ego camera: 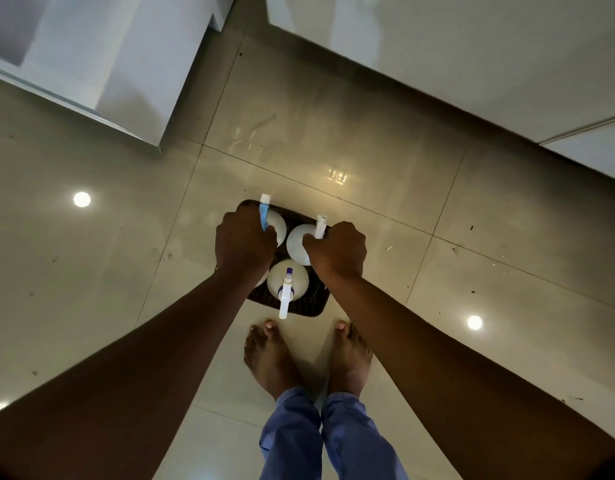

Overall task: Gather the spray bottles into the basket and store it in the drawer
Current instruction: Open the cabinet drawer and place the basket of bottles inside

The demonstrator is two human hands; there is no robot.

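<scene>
A dark woven basket (pixel 308 304) sits on the tiled floor just ahead of my bare feet. It holds three white spray bottles: one with a blue trigger (pixel 276 225) at the far left, one with a white trigger (pixel 299 242) at the far right, and a nearer one with a purple-tipped nozzle (pixel 287 280). My left hand (pixel 243 242) is closed over the basket's left side. On the right side my right hand (pixel 337 251) is closed over the rim. The basket's handles are hidden under my hands.
A white cabinet (pixel 126 64) with an open front stands at the upper left. White cabinet fronts (pixel 455 46) run along the upper right. Glossy beige tiles (pixel 334 133) lie between them. My feet (pixel 309 358) stand close behind the basket.
</scene>
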